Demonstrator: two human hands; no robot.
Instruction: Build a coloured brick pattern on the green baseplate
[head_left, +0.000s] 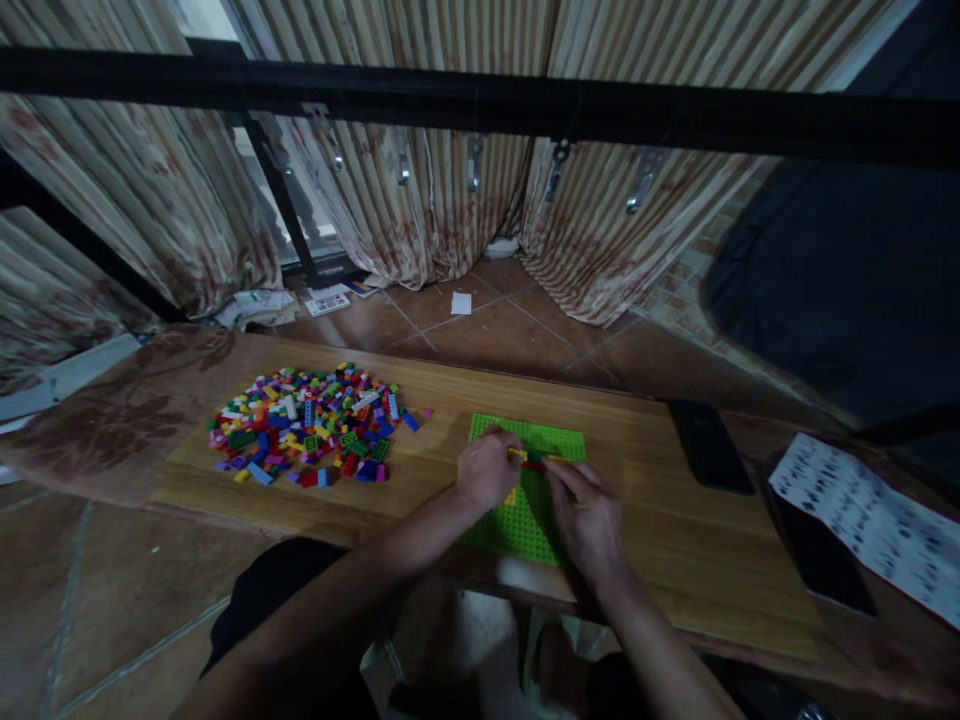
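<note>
A green studded baseplate [525, 525] lies on the wooden board, with yellow, red and dark green bricks near its upper middle. My left hand [489, 467] is over the plate's left side, its fingers closed at a yellow brick [517, 455]. From the right, my right hand [589, 515] reaches over the plate, thumb and fingers pinched at the right end of a red brick [533, 465]. Another yellow piece [511, 496] sits on the plate just below the left fingers. Whether the bricks are joined is too small to tell.
A heap of mixed coloured bricks [315, 425] spreads over the left of the wooden board [660, 540]. A black phone [709, 445] lies at the right, near a printed sheet [870, 510] and a dark flat device [821, 560]. A black bar [480, 95] crosses beyond the board.
</note>
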